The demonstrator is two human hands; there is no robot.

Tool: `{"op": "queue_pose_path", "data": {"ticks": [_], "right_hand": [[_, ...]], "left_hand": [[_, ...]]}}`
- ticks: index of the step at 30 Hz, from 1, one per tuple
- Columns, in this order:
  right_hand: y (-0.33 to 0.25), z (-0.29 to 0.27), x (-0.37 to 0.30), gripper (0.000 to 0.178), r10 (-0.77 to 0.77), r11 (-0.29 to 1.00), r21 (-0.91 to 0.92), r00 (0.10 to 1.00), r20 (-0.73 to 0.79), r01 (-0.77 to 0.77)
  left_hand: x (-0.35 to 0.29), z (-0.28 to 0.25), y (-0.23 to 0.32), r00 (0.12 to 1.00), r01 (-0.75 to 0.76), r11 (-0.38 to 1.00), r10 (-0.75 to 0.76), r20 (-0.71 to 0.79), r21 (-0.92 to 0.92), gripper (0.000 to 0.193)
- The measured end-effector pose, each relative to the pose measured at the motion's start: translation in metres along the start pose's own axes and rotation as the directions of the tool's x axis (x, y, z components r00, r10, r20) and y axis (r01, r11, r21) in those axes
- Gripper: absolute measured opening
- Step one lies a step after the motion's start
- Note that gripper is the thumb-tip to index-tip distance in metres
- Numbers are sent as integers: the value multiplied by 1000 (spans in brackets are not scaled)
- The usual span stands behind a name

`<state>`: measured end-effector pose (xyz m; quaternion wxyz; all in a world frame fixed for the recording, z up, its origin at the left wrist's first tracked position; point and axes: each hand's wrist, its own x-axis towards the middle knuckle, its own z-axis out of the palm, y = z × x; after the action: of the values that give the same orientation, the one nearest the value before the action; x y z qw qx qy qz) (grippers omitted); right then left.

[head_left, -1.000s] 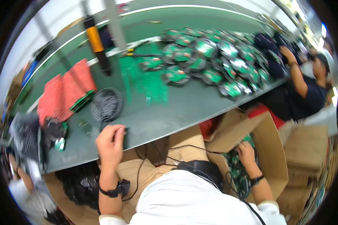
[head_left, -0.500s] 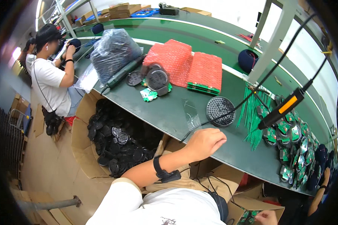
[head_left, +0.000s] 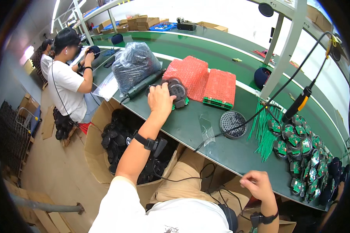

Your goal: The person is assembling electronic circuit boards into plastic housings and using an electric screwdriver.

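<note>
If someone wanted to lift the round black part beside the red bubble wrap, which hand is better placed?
Probably the left hand: it is right at the round black part, while the right hand hovers well away, by the table's near edge.

A left hand (head_left: 160,100) and a right hand (head_left: 257,185), that made two! Two red bubble-wrap bundles (head_left: 220,87), one round dish (head_left: 233,124), one corded tool (head_left: 298,104), one plastic bag (head_left: 135,68); the green-boarded discs (head_left: 294,135) were heaped too thick to count!
</note>
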<state>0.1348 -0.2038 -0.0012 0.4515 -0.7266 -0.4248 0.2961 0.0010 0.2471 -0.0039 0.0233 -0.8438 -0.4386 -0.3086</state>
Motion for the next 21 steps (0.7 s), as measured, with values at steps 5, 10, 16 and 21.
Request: {"op": "queue_pose_path", "data": {"ticks": [5, 10, 16, 21], "right_hand": [[14, 17, 27, 10, 13, 998, 57, 998, -63, -9], [29, 16, 26, 10, 85, 956, 291, 984, -156, -36], [35, 17, 20, 9, -5, 981, 188, 984, -176, 39], [33, 19, 22, 8, -12, 981, 188, 983, -183, 47]], "left_hand": [[12, 25, -24, 999, 42, 950, -46, -3, -309, 41], [10, 43, -29, 998, 42, 925, -59, -34, -378, 34], [14, 27, -14, 975, 219, 673, -130, 178, -706, 38], [-25, -29, 20, 925, 362, 184, 54, 377, -914, 31]]}}
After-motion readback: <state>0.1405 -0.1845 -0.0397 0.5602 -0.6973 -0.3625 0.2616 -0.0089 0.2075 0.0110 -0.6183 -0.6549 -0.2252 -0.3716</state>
